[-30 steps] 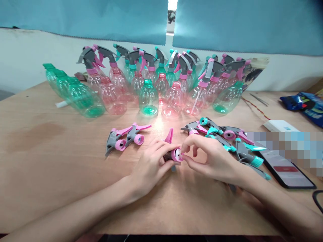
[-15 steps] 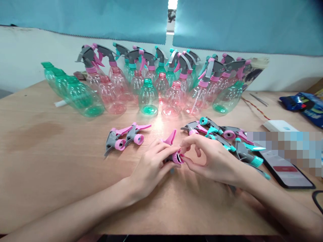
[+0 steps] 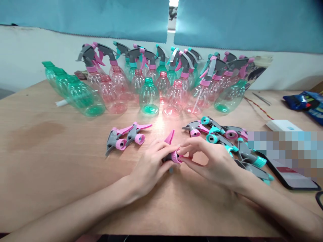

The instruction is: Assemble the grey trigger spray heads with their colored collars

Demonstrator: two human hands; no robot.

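My left hand (image 3: 153,161) is closed around a grey and pink spray trigger head (image 3: 175,156), low over the table. Its pink lever (image 3: 169,137) points up and away, and the collar's open end faces right. The thumb and index finger of my right hand (image 3: 214,161) are pinched together at that collar opening; whatever is between the fingertips is too small to make out. To the left lie two pink and grey trigger heads (image 3: 121,144). By my right hand is a pile of several pink or turquoise trigger heads (image 3: 211,138), partly covered by the hand and forearm.
Behind stand several green bottles (image 3: 149,97) and pink bottles (image 3: 174,99), some with trigger heads on. A phone (image 3: 300,183) and a white box (image 3: 285,125) lie right, beside a blurred patch. Tweezers (image 3: 261,98) and a blue packet (image 3: 302,102) are farther back.
My right fingertips have moved in against the collar opening, and the trigger head has turned slightly. The rest of the scene has shifted a little with the camera.
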